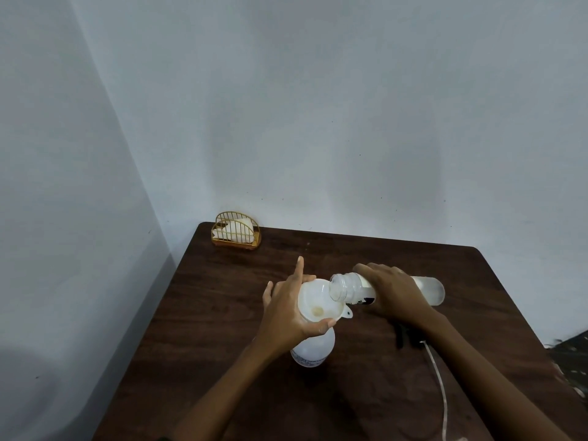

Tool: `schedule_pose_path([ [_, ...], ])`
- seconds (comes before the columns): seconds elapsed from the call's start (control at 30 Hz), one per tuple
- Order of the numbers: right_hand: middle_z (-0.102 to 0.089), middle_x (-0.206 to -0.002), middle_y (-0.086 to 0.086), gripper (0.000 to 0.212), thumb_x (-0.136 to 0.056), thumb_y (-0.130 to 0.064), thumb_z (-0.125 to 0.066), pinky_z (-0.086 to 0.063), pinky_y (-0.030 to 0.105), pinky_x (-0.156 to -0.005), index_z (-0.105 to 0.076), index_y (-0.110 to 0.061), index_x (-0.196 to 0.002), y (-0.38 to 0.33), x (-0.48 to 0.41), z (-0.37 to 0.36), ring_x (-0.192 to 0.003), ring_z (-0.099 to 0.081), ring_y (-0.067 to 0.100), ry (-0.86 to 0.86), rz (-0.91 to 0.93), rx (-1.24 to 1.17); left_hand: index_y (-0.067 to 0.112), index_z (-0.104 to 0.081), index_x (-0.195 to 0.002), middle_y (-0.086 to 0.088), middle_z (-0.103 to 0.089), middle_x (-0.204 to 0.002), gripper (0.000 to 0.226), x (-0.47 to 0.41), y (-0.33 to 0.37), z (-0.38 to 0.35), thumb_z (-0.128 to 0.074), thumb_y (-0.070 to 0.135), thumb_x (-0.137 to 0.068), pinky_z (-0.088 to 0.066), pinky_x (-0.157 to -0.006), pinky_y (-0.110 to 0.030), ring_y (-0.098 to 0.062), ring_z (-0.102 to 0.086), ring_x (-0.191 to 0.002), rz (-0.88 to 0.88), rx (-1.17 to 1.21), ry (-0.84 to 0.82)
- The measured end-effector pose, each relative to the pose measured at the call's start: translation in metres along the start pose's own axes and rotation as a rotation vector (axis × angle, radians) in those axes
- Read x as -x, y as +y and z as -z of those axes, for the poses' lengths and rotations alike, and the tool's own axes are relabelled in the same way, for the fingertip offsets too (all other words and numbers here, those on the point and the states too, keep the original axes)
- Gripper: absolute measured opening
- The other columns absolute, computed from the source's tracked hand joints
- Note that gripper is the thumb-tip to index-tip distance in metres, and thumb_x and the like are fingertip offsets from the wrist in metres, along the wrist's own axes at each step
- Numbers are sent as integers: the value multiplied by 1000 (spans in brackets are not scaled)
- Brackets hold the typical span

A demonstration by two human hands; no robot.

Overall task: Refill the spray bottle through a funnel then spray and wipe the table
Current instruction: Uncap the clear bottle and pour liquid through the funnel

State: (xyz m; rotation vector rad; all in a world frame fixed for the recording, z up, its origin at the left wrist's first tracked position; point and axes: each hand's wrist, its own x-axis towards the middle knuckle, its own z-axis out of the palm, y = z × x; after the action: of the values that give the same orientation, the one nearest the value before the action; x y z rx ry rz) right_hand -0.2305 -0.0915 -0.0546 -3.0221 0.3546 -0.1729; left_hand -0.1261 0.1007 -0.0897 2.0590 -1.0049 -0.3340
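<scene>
A white spray bottle (313, 350) without its head stands mid-table, a white funnel (318, 302) seated in its neck. My left hand (288, 308) grips the funnel's rim, index finger pointing up. My right hand (394, 292) holds a clear refill bottle (350, 288) tipped almost level, its open mouth over the funnel's right edge. I cannot make out a stream of liquid. The black sprayer head (402, 337) lies on the table under my right forearm, its thin white tube (440, 386) trailing toward me.
A gold wire holder (236, 230) with white napkins sits at the far left corner of the dark wooden table (222, 313). Pale walls meet behind it. The table's right edge drops off near a dark patch of floor.
</scene>
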Motion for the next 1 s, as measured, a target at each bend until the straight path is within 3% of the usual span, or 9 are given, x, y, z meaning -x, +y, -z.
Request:
schedule_pose_path([
  [0.4, -62, -96, -4, 46, -72, -35, -70, -42, 33, -80, -53, -25, -114, -1, -1, 2, -89, -59, 19, -23, -8, -2, 39, 9, -137, 19, -44, -135, 108, 1, -2, -1, -46, 76, -52, -4, -115, -42, -5, -34, -130, -1, 12, -8],
  [0.6, -63, -97, -2, 47, -72, -34, -70, -43, 34, -80, -53, -24, -115, -1, -1, 2, -90, -59, 20, -24, -8, 1, 32, 2, -145, 19, -44, -136, 113, 0, -3, -3, -46, 76, -52, -6, -116, -44, -5, -33, -130, -6, 13, 4],
  [1.0, -62, -97, -3, 45, -72, -35, -69, -42, 33, -80, -53, -25, -113, 1, -1, 0, -90, -59, 19, -25, -8, 11, 43, 7, -136, 22, -41, -138, 103, 1, -9, -7, -48, 77, -55, -2, -115, -41, 0, -30, -130, -16, 53, -1],
])
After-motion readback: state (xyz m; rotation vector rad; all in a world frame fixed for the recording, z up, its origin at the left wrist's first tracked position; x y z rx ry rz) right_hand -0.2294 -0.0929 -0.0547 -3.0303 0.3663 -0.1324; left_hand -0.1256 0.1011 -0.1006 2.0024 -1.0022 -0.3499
